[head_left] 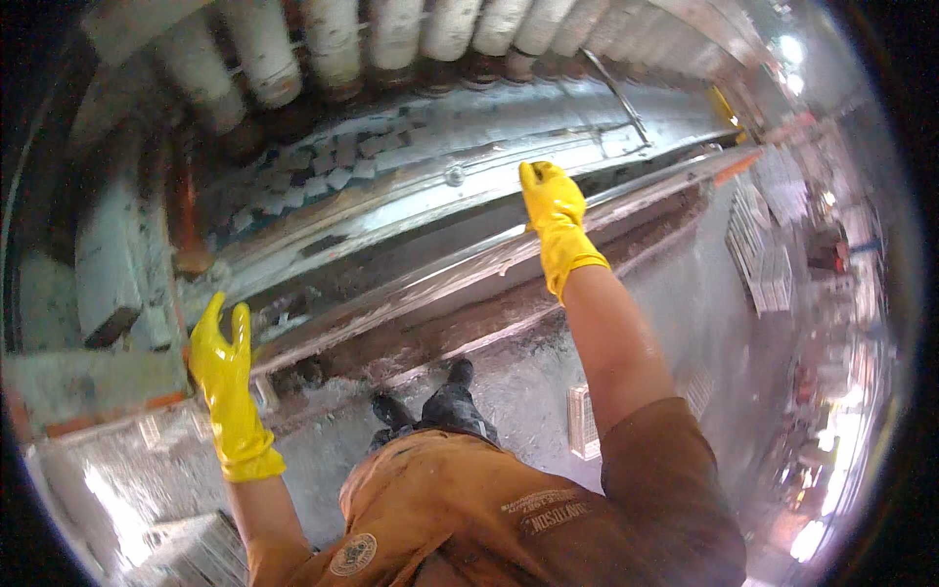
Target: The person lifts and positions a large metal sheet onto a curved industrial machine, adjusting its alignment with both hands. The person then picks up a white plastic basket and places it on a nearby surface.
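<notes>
Head view: my left grip point(223, 357), yellow-gloved, spreads open by the metal rail point(411, 284); my right grip point(554, 210) presses flat on it.

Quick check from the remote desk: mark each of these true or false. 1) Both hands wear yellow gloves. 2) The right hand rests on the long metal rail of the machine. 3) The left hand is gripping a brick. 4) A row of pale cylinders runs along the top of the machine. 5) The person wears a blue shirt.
1) True: the left hand and the right hand are both in yellow rubber gloves.
2) True: the right hand lies on the long metal rail.
3) False: the left hand is open, fingers spread, beside the machine's edge, holding nothing.
4) True: pale cylinders line the top.
5) False: the shirt is orange-brown.
</notes>
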`<state>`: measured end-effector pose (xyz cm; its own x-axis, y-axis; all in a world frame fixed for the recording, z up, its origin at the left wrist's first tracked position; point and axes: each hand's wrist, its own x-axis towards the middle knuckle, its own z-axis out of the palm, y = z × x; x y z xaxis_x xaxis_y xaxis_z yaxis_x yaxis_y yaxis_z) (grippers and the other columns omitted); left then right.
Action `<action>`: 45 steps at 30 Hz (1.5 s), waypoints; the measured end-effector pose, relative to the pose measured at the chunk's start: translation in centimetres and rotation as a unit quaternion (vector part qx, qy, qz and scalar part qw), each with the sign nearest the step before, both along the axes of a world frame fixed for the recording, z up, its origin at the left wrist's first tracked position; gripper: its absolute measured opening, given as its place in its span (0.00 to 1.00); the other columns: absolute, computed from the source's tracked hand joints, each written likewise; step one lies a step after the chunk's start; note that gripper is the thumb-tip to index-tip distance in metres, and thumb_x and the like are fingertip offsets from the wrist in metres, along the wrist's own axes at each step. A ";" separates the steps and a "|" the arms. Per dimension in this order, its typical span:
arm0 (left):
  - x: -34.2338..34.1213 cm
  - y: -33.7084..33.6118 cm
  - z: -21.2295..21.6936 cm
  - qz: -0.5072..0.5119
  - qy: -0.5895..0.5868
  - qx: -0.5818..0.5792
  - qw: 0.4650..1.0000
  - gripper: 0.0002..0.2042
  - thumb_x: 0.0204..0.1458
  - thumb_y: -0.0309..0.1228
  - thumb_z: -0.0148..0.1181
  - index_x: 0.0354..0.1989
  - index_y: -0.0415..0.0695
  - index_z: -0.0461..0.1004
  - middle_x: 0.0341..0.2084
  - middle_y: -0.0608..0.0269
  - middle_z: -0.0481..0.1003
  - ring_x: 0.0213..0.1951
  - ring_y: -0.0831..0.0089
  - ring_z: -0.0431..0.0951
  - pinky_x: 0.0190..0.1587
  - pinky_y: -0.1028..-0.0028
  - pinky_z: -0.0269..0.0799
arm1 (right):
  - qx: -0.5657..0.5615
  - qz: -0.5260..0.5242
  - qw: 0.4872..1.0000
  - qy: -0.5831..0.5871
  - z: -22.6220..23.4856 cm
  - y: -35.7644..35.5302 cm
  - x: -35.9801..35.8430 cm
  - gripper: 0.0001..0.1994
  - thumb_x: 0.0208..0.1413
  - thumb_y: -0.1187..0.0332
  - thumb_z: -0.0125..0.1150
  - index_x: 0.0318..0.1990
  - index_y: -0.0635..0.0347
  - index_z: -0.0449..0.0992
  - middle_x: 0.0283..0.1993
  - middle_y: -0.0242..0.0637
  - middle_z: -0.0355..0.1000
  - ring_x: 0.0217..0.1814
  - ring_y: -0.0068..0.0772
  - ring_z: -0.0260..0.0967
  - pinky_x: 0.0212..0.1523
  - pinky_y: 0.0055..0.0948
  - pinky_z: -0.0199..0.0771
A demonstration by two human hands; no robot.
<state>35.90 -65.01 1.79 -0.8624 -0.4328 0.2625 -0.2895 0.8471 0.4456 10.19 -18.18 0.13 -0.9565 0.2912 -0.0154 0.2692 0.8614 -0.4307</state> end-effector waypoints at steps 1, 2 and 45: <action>0.0 0.3 0.1 0.007 0.000 -0.003 1.000 0.23 0.59 0.46 0.65 0.55 0.41 0.78 0.50 0.49 0.81 0.52 0.51 0.79 0.56 0.60 0.72 | -0.005 -0.002 1.000 -0.001 0.1 -0.1 0.1 0.26 0.62 0.40 0.50 0.50 0.49 0.83 0.51 0.44 0.80 0.54 0.52 0.77 0.56 0.45 0.75; 0.0 0.4 -0.3 0.004 0.015 -0.011 1.000 0.23 0.59 0.45 0.65 0.55 0.41 0.78 0.51 0.50 0.81 0.53 0.52 0.79 0.57 0.61 0.72 | -0.017 -0.001 1.000 0.011 0.0 0.1 0.2 0.26 0.62 0.40 0.50 0.50 0.49 0.83 0.50 0.43 0.80 0.54 0.52 0.77 0.56 0.45 0.75; -15.1 34.5 1.6 -0.225 -0.121 -0.233 0.938 0.40 0.43 0.59 0.72 0.59 0.41 0.74 0.45 0.45 0.81 0.48 0.46 0.80 0.50 0.54 0.75 | -0.358 0.108 0.926 -0.051 -14.9 21.0 28.1 0.32 0.66 0.45 0.52 0.66 0.60 0.69 0.64 0.57 0.70 0.71 0.59 0.61 0.71 0.46 0.58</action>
